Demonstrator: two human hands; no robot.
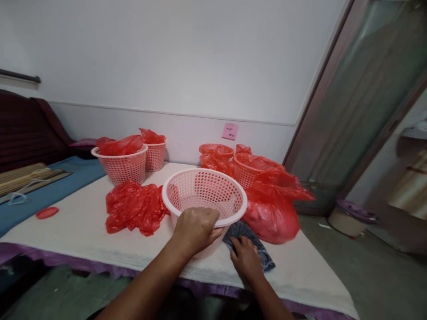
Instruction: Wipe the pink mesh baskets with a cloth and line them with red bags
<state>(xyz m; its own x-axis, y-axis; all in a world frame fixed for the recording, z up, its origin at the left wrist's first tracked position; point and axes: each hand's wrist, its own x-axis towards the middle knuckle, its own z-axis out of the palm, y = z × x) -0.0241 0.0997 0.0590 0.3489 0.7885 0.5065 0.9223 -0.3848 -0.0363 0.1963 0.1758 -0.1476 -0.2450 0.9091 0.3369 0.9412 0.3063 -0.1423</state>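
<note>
At the front middle of the table stands a pale pink perforated plastic basket (207,186), upright, nothing visible in its upper part. My left hand (195,229) is closed over its near rim, with the fingers wrapped on the edge. To the right of the basket lies a dark blue patterned cloth (265,253), flat on the table. My right hand (245,258) rests on the cloth with its fingers bent; whether they pinch it I cannot make out. A crumpled red plastic bag (135,206) lies left of the basket, and a filled red bag (271,213) sits to its right.
Behind are pink baskets with red bags: one at left (125,165), a smaller one (155,155), and two at right, the nearer (245,171) partly hidden. A red oval piece (47,213) lies on the white-covered table (76,231). A bin (347,220) stands on the floor.
</note>
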